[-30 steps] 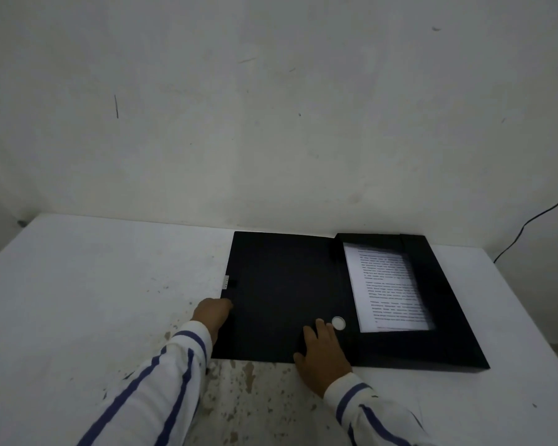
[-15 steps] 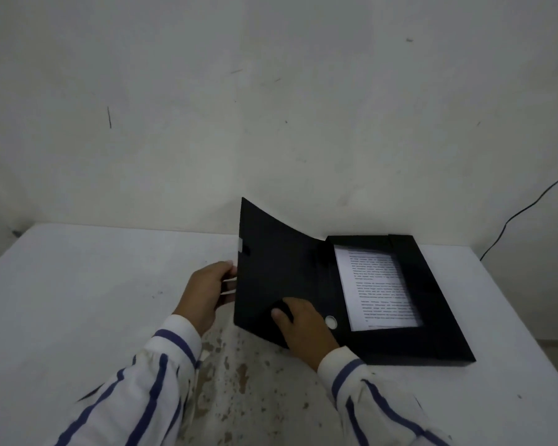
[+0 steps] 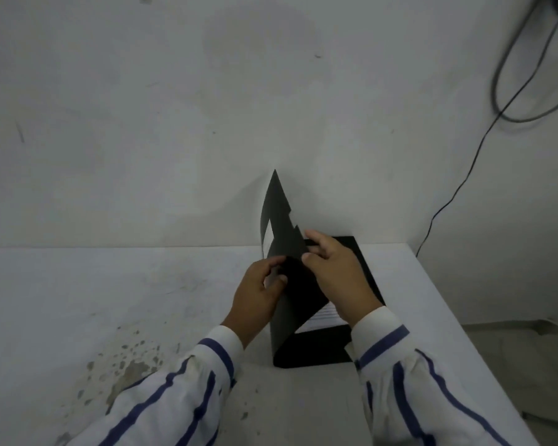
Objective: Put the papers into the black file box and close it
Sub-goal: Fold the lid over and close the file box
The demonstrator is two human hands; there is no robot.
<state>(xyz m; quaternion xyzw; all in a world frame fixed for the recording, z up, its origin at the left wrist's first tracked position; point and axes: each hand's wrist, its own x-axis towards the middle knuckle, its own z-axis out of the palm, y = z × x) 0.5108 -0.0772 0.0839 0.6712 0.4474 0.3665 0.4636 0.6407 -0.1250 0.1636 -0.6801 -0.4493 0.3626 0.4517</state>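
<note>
Against a bare wall, near the white table's (image 3: 142, 300) right edge, the left hand (image 3: 258, 297) and right hand (image 3: 337, 278) pinch the black file box's (image 3: 364, 268) raised lid (image 3: 287, 252) over the papers (image 3: 324, 317); closing step: lower lid flat.

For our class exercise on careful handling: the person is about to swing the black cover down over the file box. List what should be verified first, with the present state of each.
1. Printed white papers lie inside the black plastic file box: ok, a corner shows.
2. No sheet sticks out over the box's rim: cannot tell, the raised black cover flap hides most of it.
3. Both hands hold the flap: ok, left hand and right hand each have a grip on it.
4. Flap lowered over the box: not ok, it stands upright.
5. Box rests flat on the white table: ok.
</note>
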